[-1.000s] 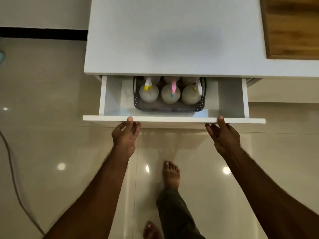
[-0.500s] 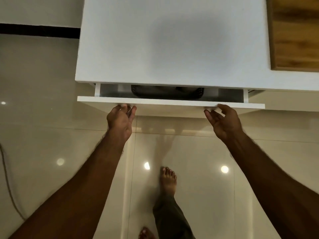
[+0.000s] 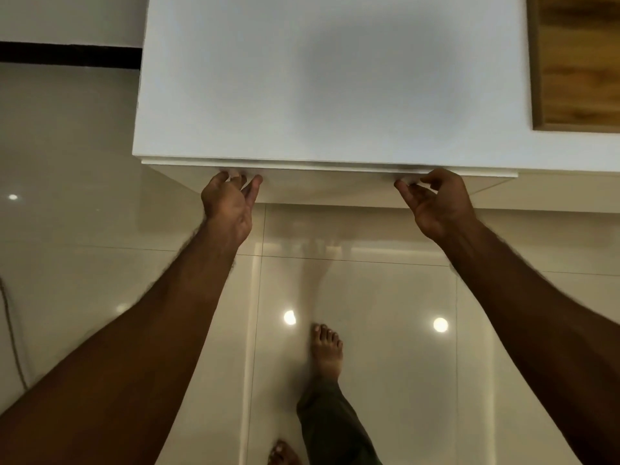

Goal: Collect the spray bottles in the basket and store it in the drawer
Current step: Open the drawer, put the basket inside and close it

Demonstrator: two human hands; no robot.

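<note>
I have my left hand (image 3: 231,204) and right hand (image 3: 436,203) pressed fingertip-first against the drawer (image 3: 328,165) front just under the white countertop (image 3: 318,78), fingers loosely spread and clamped on nothing, with only a thin lip of the drawer showing ahead of them. The basket and spray bottles are out of sight, so I judge them to be inside, behind my fingertips. The risk I see is a fingertip pinched between drawer edge and countertop, or a hard final shove toppling the bottles.
</note>
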